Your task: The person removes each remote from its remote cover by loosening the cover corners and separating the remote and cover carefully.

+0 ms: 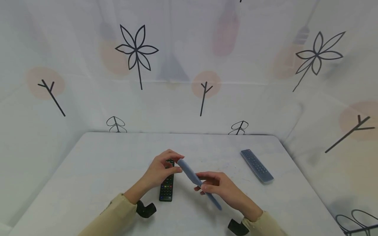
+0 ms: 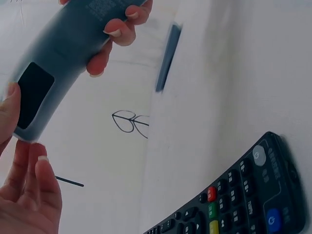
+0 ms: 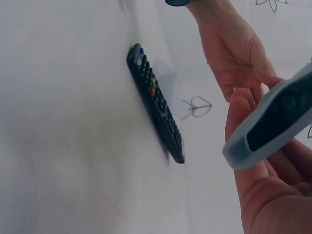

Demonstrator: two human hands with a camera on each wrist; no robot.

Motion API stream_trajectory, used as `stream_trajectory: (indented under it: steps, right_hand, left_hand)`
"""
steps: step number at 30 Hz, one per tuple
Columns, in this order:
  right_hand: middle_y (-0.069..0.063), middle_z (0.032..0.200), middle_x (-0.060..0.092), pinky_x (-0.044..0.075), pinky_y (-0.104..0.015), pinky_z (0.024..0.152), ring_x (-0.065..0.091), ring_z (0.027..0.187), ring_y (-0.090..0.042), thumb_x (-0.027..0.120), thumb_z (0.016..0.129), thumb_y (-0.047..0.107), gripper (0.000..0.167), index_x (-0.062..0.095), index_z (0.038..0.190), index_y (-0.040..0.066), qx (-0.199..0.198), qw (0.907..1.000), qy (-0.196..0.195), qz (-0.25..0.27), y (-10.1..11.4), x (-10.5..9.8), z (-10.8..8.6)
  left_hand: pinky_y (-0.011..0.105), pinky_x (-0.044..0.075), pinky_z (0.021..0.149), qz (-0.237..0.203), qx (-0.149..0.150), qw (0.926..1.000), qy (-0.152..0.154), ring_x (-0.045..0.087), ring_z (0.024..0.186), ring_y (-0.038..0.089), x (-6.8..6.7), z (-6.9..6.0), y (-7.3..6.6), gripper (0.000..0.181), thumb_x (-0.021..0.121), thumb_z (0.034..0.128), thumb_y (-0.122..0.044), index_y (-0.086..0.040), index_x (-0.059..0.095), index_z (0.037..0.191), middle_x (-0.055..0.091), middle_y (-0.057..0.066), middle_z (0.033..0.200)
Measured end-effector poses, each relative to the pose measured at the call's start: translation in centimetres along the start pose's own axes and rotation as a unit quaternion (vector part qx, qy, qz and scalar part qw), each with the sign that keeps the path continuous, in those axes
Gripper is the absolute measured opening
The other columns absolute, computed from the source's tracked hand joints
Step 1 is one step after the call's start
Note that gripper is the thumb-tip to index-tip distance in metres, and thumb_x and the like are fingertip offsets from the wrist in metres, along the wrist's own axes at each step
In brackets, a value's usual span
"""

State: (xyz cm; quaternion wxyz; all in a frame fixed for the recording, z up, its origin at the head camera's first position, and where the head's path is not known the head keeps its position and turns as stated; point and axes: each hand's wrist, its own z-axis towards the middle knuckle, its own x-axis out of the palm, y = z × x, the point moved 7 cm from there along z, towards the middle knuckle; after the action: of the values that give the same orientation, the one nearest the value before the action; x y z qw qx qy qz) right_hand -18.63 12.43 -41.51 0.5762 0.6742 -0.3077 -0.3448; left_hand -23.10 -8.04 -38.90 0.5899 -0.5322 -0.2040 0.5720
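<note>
A blue-grey remote control is held up slantwise above the table, seen nearly edge-on in the head view. My left hand pinches its upper end between thumb and fingers. Lower down, the right hand grips it with the thumb on one side and fingers on the other. The left wrist view shows one broad face of this remote, with a dark rectangular patch near the end and faint printing. A dark end panel shows on the remote in the right wrist view. Its other details are blurred.
A black remote with coloured buttons lies on the white table, partly hidden behind the left hand. Another blue-grey remote lies buttons up at the right. A patterned white cloth hangs behind and beside the table.
</note>
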Motion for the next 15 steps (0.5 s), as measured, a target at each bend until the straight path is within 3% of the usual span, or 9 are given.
stream_trajectory:
  steps: [7,15]
  right_hand:
    - [-0.028,0.129,0.059,0.053,-0.04,0.09,0.065,0.11,-0.03,0.055,0.103,0.02,0.049,0.045,0.143,-0.007,-0.016,0.9965,0.047,0.068,0.3,0.6,-0.1]
    - [-0.021,0.133,0.059,0.052,-0.042,0.091,0.064,0.112,-0.03,0.047,0.105,0.019,0.047,0.042,0.145,-0.006,-0.045,0.9926,0.073,0.087,0.5,0.8,0.0]
  left_hand:
    - [0.038,0.051,0.085,0.001,0.006,1.0,-0.003,0.058,0.104,0.017,-0.3,0.1,0.0,0.032,0.078,0.0869,-0.015,-0.021,0.071,0.118,0.064,-0.007,0.111]
    - [0.035,0.053,0.087,-0.051,0.0,0.9979,0.04,0.061,0.103,0.023,0.4,0.3,-1.0,0.028,0.07,0.0942,-0.012,-0.012,0.063,0.121,0.066,0.003,0.113]
